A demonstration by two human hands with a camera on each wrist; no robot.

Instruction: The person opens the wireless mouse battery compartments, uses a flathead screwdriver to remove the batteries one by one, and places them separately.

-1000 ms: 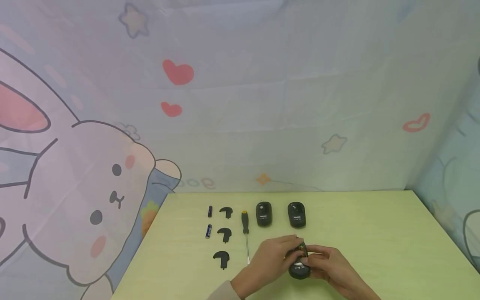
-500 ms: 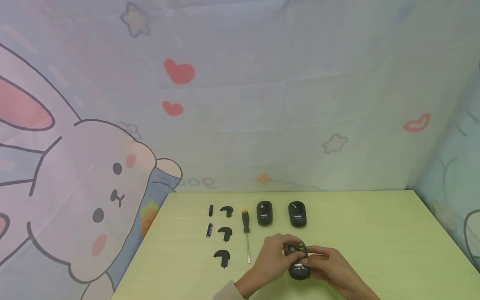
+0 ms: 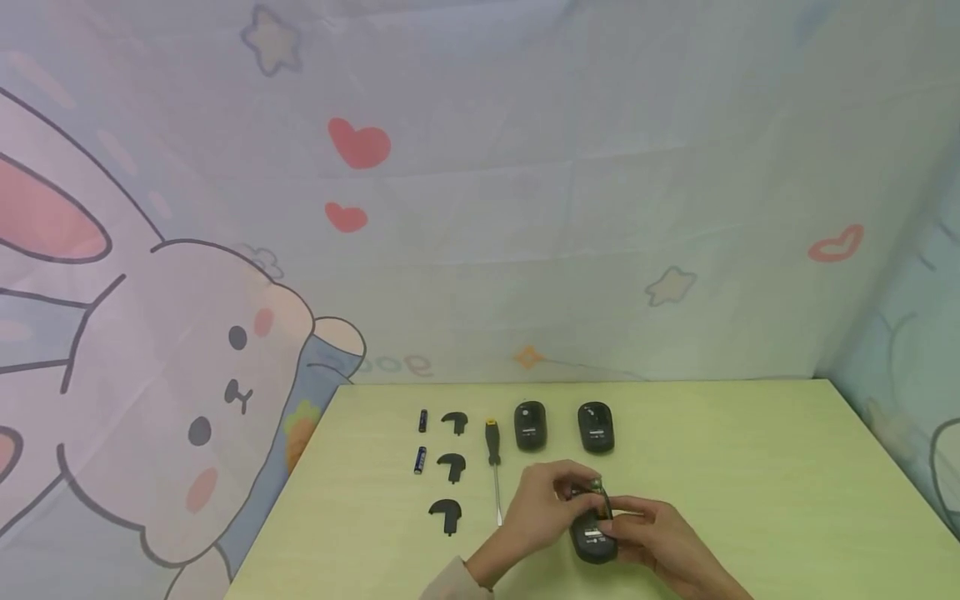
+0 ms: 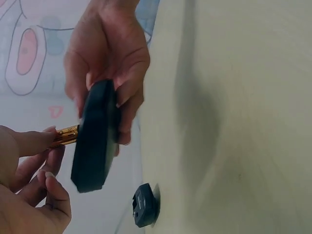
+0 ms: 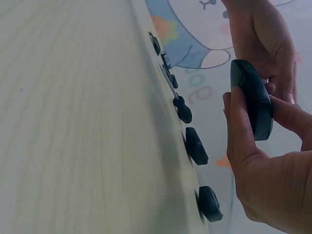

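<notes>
Underside up, a black computer mouse (image 3: 592, 546) is held in my right hand (image 3: 656, 546), its battery bay facing up. In the left wrist view, the mouse (image 4: 95, 141) stands on edge, raised off the table. Thumb and fingers of my left hand (image 3: 536, 504) pinch a gold battery (image 4: 67, 136), whose other end meets the mouse. In the head view, one end of that battery (image 3: 597, 483) pokes up past the mouse's far end. The right wrist view shows my right hand (image 5: 278, 170) gripping the mouse (image 5: 253, 105) by its sides; the battery is hidden there.
Two more black mice, one left (image 3: 530, 425) and one right (image 3: 596, 427), lie farther back. A screwdriver (image 3: 492, 442) lies left of them. Three black battery covers (image 3: 447, 512) form a column, with two blue batteries (image 3: 420, 460) beside it. A printed cloth (image 3: 480, 250) hangs behind the table.
My left hand has raised the battery's far end up out of the mouse's bay. The mouse has shifted slightly left and tilted, while my right hand keeps its grip.
</notes>
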